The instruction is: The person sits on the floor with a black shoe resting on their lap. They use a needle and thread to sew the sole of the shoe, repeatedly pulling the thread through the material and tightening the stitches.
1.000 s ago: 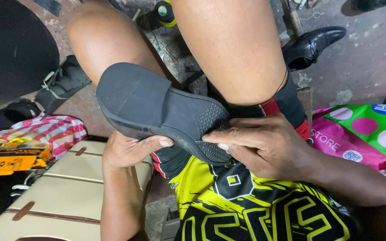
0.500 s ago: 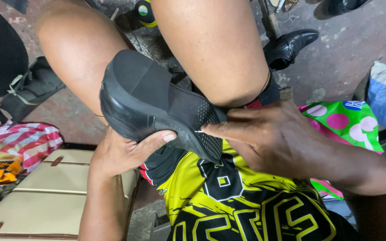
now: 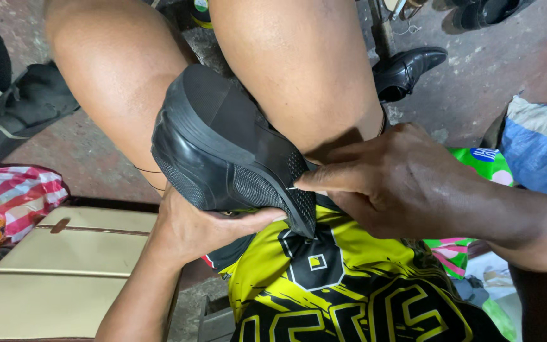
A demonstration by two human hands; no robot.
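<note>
Your left hand (image 3: 197, 231) is cupping the black shoe (image 3: 229, 158) from beneath, fingers curled around its sole edge, above your lap. Right of the shoe, your right hand (image 3: 400, 183) is pinching a thin needle (image 3: 291, 187) against the sole.

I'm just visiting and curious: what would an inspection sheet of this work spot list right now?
Surface: rough concrete floor; a beige case at lower left.
Job's things: black shoe, sole up, resting on the lap between the knees; a thin needle-like tool at its sole edge.
Clutter: red-striped bag, green dotted bag, blue sack, black dress shoe.
Grippers: left hand cups the shoe from below; right hand pinches the tool against the sole.
Cables: a thin thread by the left knee.
Surroundings: black bag on the floor at left.
</note>
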